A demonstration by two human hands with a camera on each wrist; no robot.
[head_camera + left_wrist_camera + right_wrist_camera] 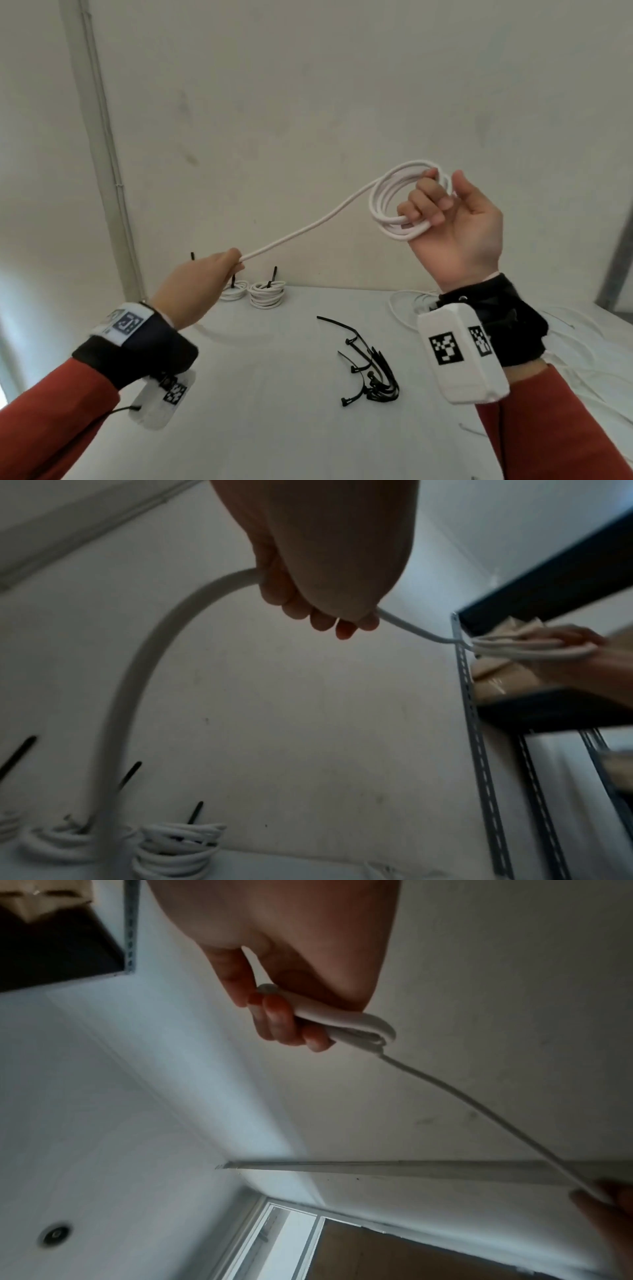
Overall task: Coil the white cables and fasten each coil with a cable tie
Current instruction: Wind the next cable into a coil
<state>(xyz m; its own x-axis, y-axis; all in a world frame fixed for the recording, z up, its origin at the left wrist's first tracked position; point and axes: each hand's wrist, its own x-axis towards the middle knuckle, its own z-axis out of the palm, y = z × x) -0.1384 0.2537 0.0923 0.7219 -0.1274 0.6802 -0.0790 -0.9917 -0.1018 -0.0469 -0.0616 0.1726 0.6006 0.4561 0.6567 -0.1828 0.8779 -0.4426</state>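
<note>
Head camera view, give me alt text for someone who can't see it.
A person's right hand holds a partly wound coil of white cable in the air while the left hand pinches its trailing length. Loose black cable ties and two tied coils lie on the white table below.

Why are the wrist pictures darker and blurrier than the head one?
Head view: evenly lit, the coil sharp in the right hand. Left wrist view: the left hand is dark against the pale wall, the near cable smeared. Right wrist view: dim, soft throughout.

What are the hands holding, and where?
One white cable: the right hand grips its coiled loops, the left hand grips the straight stretch leading off them.
</note>
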